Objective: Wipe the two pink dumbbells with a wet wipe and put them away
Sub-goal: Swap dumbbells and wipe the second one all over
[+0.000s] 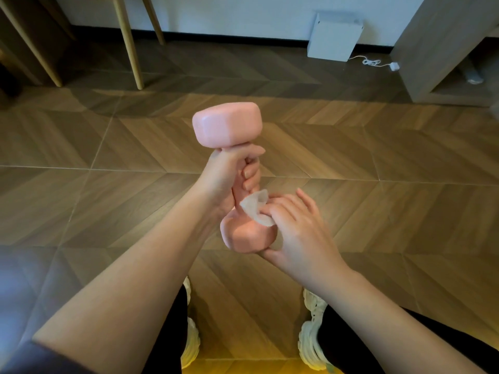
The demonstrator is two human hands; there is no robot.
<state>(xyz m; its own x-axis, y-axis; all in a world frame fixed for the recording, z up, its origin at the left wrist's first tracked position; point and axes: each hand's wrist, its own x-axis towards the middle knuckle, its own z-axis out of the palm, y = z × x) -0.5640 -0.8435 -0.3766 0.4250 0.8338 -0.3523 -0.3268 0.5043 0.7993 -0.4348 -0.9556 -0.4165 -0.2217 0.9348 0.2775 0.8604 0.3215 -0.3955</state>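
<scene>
One pink dumbbell (226, 125) is held upright in mid-air over the floor, in the middle of the view. My left hand (229, 174) is wrapped around its handle. My right hand (294, 228) cups the lower head of the dumbbell and presses a crumpled white wet wipe (256, 209) against the top of that head, just under my left hand. The second dumbbell is not in view.
Wooden chevron floor (378, 163) lies all around. Light wooden furniture legs (129, 44) stand at the far left. A white box (334, 36) leans on the far wall with a white cable (378, 62) beside it. A grey cabinet (442, 47) stands at the far right. My shoes (313, 338) are below.
</scene>
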